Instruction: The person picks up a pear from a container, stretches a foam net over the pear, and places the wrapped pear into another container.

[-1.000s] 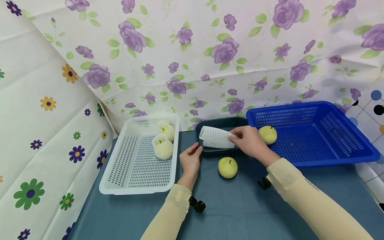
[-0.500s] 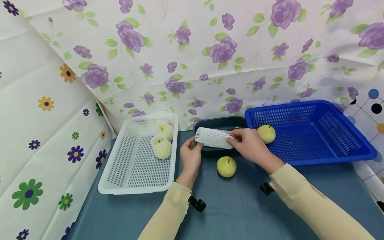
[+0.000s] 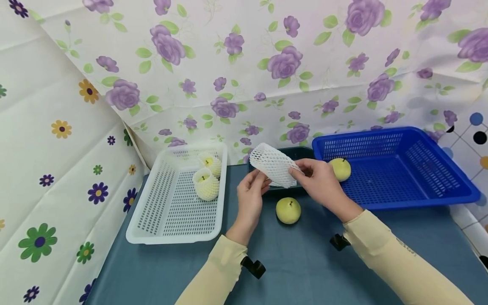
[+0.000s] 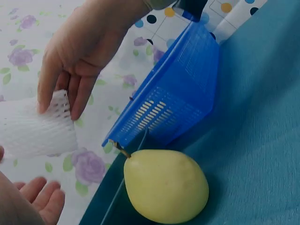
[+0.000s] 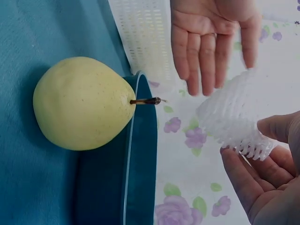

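Just beyond the nearest pear (image 3: pixel 288 211), a foam net (image 3: pixel 271 163) slants lengthwise leftward; the right hand (image 3: pixel 321 180) pinches its right end; the left hand (image 3: pixel 250 198), fingers straight, meets the other.

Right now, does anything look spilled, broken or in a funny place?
Nothing looks spilled or broken. Only one pear seems odd: it sits on the table, while the other pears are in the white basket and blue basket.
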`<action>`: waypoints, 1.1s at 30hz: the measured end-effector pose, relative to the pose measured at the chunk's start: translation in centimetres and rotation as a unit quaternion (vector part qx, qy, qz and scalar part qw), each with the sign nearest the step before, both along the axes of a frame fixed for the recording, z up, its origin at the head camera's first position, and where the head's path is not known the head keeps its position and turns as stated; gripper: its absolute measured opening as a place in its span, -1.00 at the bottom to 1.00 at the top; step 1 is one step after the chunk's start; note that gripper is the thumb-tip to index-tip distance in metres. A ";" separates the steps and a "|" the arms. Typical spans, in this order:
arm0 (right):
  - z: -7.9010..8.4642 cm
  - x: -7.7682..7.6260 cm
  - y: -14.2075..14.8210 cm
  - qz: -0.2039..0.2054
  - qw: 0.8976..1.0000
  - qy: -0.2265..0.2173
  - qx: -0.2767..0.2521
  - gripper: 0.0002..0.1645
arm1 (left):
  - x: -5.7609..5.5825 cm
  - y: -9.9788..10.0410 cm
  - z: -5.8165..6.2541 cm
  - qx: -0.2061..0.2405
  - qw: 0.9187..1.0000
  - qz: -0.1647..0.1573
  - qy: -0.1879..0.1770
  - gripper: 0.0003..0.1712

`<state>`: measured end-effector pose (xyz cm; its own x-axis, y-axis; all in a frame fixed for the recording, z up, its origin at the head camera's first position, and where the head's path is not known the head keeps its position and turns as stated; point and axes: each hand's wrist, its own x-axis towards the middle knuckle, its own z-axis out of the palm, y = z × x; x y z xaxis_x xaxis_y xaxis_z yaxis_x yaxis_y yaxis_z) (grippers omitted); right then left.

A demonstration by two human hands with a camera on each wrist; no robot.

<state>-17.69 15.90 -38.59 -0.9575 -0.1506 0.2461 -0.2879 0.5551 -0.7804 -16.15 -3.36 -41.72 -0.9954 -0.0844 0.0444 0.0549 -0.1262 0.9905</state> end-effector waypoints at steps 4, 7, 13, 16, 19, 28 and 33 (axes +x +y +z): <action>-0.1 0.0 -0.4 0.005 1.000 -0.004 -0.001 -0.70 | 0.2 0.2 0.4 0.005 0.999 -0.031 0.009 -0.55; -0.1 0.1 -0.6 0.009 1.000 -0.007 0.003 -0.74 | 0.2 0.3 0.5 0.002 0.999 -0.040 0.010 -0.59; -0.4 0.1 -0.9 0.018 1.000 -0.015 0.005 -0.75 | 0.2 0.5 0.5 0.006 0.997 -0.074 0.001 -0.54; -0.6 0.0 -0.9 0.026 1.000 -0.014 0.006 -0.76 | 0.3 0.5 0.8 0.008 0.996 -0.091 -0.014 -0.56; -0.7 0.0 -0.9 0.034 0.999 -0.018 0.009 -0.75 | 0.5 0.4 1.2 0.002 0.994 -0.103 -0.021 -0.60; -0.8 -0.3 -0.5 0.025 0.999 -0.042 0.002 -0.56 | 1.0 0.5 2.7 -0.019 0.999 -0.043 0.021 -0.72; -1.4 -0.4 -0.3 0.003 0.998 -0.066 -0.025 -0.45 | 0.8 0.2 2.9 -0.011 0.999 0.024 0.035 -0.74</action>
<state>-18.11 15.62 -39.97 -0.9812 -0.1467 0.1251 -0.1837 0.5136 -0.8382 -15.31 -3.16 -38.86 -0.9848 -0.1298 0.1154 0.1288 -0.1004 0.9866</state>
